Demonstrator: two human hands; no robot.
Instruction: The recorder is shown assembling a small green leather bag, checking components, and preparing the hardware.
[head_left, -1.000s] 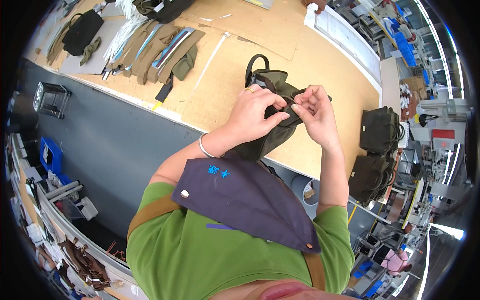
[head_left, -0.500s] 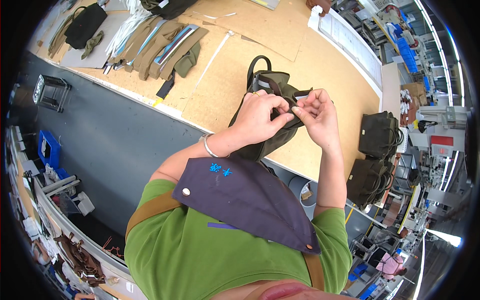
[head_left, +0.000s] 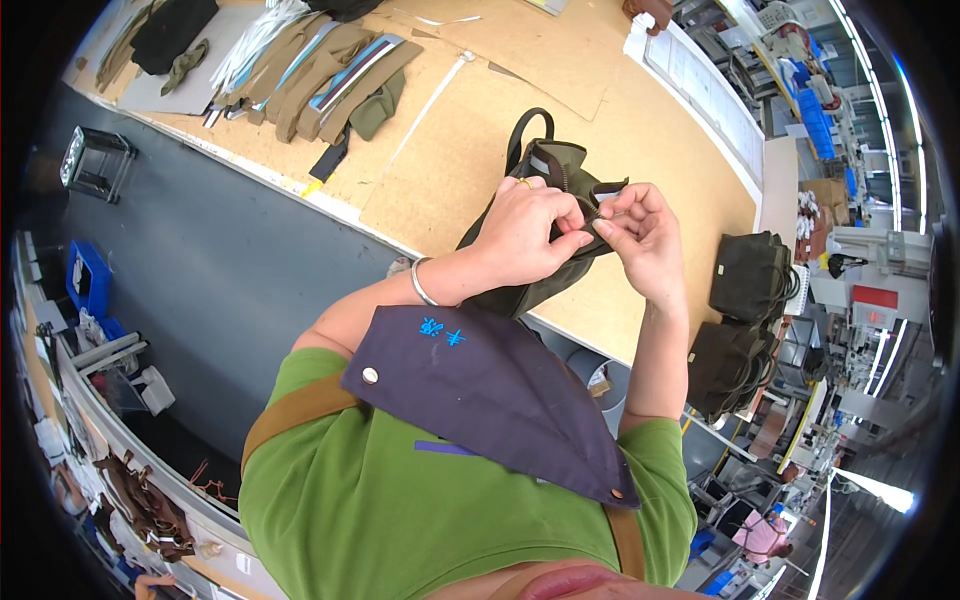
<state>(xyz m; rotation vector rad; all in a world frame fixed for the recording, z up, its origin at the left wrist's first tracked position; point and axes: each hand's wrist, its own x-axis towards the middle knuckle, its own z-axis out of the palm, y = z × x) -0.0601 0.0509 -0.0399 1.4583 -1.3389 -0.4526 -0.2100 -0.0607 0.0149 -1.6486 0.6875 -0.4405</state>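
Observation:
A dark olive bag (head_left: pixel 535 293) with a looped handle (head_left: pixel 518 130) rests at the table's near edge, close to my body. Along its open top runs a brown zipper (head_left: pixel 564 180). My left hand (head_left: pixel 530 235), with a ring and a bracelet, lies over the bag, thumb and fingers closed in a pinch at the zippered edge. Opposite it, my right hand (head_left: pixel 640 240) pinches the same edge between thumb and forefinger. The fingertips nearly meet, and they hide the exact bit of zipper or cloth between them.
Brown, striped straps (head_left: pixel 330 85) and white strips lie on the table (head_left: pixel 450 185) at far left, near a black cloth piece (head_left: pixel 175 35). Two dark bags (head_left: pixel 745 275) stand at right. A grey bin (head_left: pixel 612 385) sits below the table edge. A metal-framed stool (head_left: pixel 95 163) stands on the floor.
The view has shifted slightly. Both hands keep their pinch at the bag's zippered edge, with only small finger movements; the right fingers have lifted a little.

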